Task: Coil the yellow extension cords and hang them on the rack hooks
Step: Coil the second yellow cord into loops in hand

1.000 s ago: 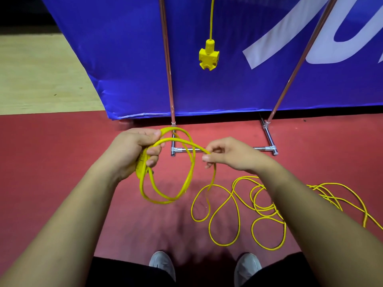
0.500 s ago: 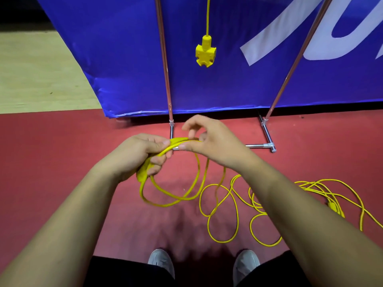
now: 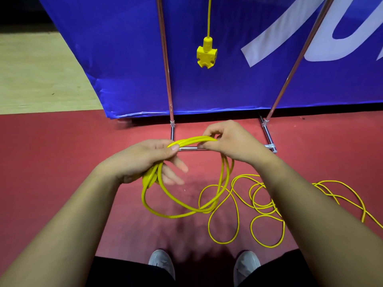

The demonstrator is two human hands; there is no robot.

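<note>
A coil of yellow extension cord (image 3: 182, 206) hangs between my hands above the red floor. My left hand (image 3: 145, 160) holds the coil's top strands under its thumb, with the cord's yellow plug end against its palm and its lower fingers spread. My right hand (image 3: 232, 141) pinches the same strands at the coil's top right. The loose rest of the cord (image 3: 259, 204) lies in loops on the floor to the right. A second yellow cord's multi-socket end (image 3: 206, 55) dangles from above, between the metal rack poles (image 3: 165, 69).
The rack's chrome base bars (image 3: 268, 135) lie on the floor right behind my hands. A blue banner (image 3: 124, 59) stands behind the rack. A wooden floor strip (image 3: 37, 75) is at the far left. My two shoes (image 3: 162, 264) show at the bottom.
My right hand brought another loop of cord up to my left hand, so the coil has grown. The left hand's lower fingers have opened out. Less loose cord lies on the floor.
</note>
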